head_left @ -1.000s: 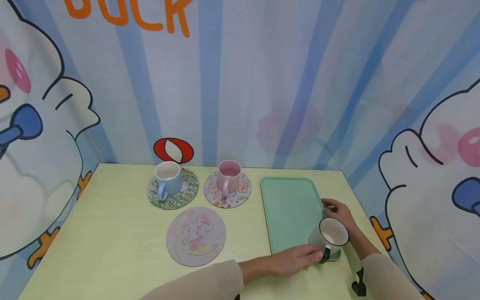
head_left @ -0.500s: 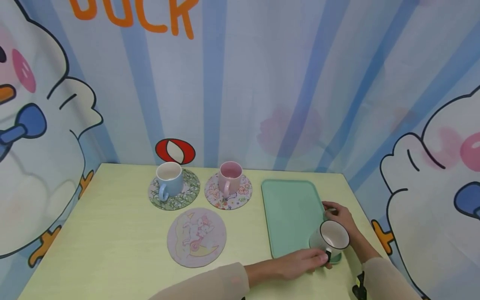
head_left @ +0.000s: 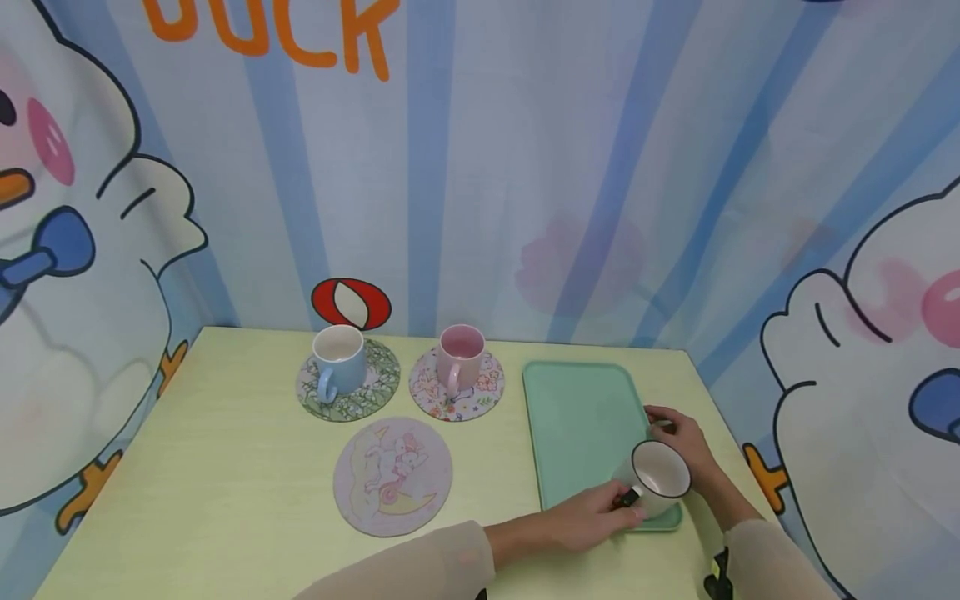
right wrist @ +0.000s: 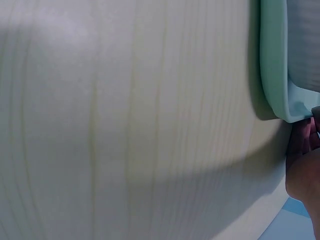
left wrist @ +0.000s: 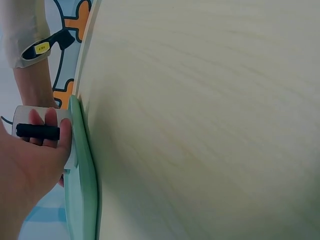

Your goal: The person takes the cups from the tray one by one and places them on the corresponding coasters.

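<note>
A white mug with a dark rim and black handle stands at the near right corner of the green tray. My left hand holds the mug by its handle, which points left toward me. In the left wrist view, the fingers of my left hand are behind the black handle. My right hand grips the tray's right rim beside the mug; its fingers are partly hidden. The right wrist view shows my right hand at the tray's edge.
A blue mug stands on a green floral round mat, and a pink mug on a flowered mat. Closer to me lies a pale pink round mat. A printed curtain hangs behind the table.
The white mug has turned, so its handle swung from the near side toward the left. My left hand shifted slightly left with the handle. My right hand stays at the tray's rim.
</note>
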`<action>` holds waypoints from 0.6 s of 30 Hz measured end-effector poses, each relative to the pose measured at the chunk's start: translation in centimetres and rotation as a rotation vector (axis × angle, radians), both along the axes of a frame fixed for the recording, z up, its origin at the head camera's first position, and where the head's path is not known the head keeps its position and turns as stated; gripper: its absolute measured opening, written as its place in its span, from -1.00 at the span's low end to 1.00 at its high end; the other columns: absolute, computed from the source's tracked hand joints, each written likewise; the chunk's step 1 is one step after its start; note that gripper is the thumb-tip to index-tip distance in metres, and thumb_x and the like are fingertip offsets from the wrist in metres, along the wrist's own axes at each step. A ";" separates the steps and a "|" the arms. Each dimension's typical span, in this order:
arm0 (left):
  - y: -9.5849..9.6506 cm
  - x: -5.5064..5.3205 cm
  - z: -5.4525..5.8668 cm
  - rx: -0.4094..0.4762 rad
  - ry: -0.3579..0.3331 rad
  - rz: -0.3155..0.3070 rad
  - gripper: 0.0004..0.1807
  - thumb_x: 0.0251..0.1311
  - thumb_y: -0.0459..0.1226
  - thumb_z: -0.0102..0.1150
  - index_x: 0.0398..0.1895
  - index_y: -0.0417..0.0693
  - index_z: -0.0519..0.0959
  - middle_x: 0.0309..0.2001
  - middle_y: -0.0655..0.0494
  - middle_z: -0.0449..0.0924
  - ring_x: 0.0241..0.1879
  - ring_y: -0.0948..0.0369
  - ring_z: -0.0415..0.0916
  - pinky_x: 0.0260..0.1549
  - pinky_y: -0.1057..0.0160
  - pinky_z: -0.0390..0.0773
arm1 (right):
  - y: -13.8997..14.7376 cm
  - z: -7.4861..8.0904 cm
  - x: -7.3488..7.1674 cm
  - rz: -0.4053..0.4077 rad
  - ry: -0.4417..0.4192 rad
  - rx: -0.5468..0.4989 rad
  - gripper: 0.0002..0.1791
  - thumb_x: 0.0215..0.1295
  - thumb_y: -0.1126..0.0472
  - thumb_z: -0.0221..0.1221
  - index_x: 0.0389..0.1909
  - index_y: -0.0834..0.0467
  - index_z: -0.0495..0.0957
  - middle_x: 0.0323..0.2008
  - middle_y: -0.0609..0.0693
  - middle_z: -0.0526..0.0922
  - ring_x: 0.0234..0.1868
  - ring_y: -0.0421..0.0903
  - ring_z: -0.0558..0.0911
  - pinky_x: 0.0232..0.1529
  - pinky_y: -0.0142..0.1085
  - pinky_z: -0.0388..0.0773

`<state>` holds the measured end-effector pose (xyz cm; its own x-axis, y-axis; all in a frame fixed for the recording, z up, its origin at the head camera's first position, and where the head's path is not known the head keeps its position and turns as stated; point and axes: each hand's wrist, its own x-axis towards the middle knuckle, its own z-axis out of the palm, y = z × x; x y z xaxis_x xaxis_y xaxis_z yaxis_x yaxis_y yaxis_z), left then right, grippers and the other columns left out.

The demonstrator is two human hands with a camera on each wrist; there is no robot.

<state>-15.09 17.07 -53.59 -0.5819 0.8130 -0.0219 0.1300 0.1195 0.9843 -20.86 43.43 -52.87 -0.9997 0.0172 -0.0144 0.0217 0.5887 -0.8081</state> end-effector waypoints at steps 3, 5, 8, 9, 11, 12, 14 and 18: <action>0.5 -0.5 -0.9 -0.026 0.088 0.007 -0.67 0.68 0.03 -0.14 0.04 0.00 0.47 -0.26 0.31 0.49 -0.28 0.41 0.43 -0.26 0.39 0.47 | 0.7 -1.4 -0.5 -0.016 0.011 0.035 -0.52 0.54 0.38 0.08 0.41 0.46 0.42 0.12 0.44 0.61 -0.01 0.13 0.70 -0.16 -0.36 0.57; 0.6 -0.6 -1.0 -0.030 0.127 0.019 -0.65 0.70 0.03 -0.19 -0.03 0.00 0.47 -0.30 0.32 0.51 -0.33 0.41 0.44 -0.31 0.40 0.48 | 1.2 -2.4 -0.9 -0.030 0.019 0.058 -0.52 0.55 0.36 0.08 0.41 0.42 0.44 0.11 0.40 0.63 -0.03 0.06 0.70 -0.16 -0.37 0.57; 0.5 -0.6 -0.7 -0.028 0.149 0.037 -0.65 0.71 0.00 -0.17 -0.09 -0.04 0.48 -0.37 0.31 0.49 -0.40 0.42 0.41 -0.36 0.42 0.45 | 1.2 -2.7 -1.0 -0.047 0.024 0.083 -0.53 0.54 0.34 0.09 0.40 0.38 0.48 0.10 0.36 0.65 -0.06 0.00 0.70 -0.16 -0.37 0.56; 0.5 -0.6 -0.6 -0.034 0.167 0.046 -0.64 0.71 -0.02 -0.17 -0.09 -0.06 0.50 -0.38 0.31 0.49 -0.41 0.42 0.41 -0.36 0.43 0.45 | 1.2 -2.6 -1.0 -0.051 0.026 0.078 -0.53 0.54 0.34 0.09 0.40 0.37 0.48 0.10 0.35 0.66 -0.07 0.01 0.69 -0.17 -0.36 0.56; 0.4 -0.6 -0.3 -0.040 0.175 0.063 -0.65 0.71 -0.06 -0.15 -0.07 -0.11 0.54 -0.40 0.28 0.51 -0.43 0.43 0.42 -0.36 0.44 0.45 | 1.1 -2.6 -1.0 -0.052 0.030 0.080 -0.53 0.54 0.34 0.09 0.39 0.36 0.49 0.09 0.34 0.66 -0.07 0.02 0.69 -0.17 -0.34 0.56; 0.4 -0.6 -0.2 -0.045 0.187 0.071 -0.65 0.72 -0.08 -0.15 -0.05 -0.13 0.56 -0.40 0.26 0.53 -0.42 0.43 0.42 -0.35 0.44 0.46 | 1.1 -2.5 -0.9 -0.049 0.030 0.079 -0.53 0.54 0.35 0.09 0.40 0.36 0.49 0.09 0.34 0.66 -0.07 0.03 0.68 -0.17 -0.33 0.56; 0.4 -0.6 0.0 -0.055 0.207 0.083 -0.64 0.72 -0.11 -0.15 -0.04 -0.16 0.59 -0.40 0.22 0.55 -0.42 0.44 0.43 -0.34 0.45 0.48 | 1.1 -2.5 -0.9 -0.050 0.031 0.081 -0.54 0.54 0.35 0.09 0.39 0.36 0.49 0.09 0.34 0.66 -0.07 0.04 0.68 -0.17 -0.33 0.56; 0.6 -0.6 0.1 -0.067 0.212 0.091 -0.64 0.72 -0.16 -0.16 -0.04 -0.16 0.62 -0.41 0.23 0.54 -0.42 0.45 0.44 -0.31 0.46 0.49 | 1.1 -2.7 -1.0 -0.059 0.027 0.094 -0.53 0.54 0.35 0.10 0.40 0.36 0.49 0.10 0.33 0.66 -0.06 0.04 0.67 -0.17 -0.33 0.56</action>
<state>-15.73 17.65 -53.48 -0.6498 0.7580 0.0561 0.3184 0.2044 0.9257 -21.85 44.53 -55.54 -0.9970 0.0757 0.0166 0.0376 0.6601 -0.7502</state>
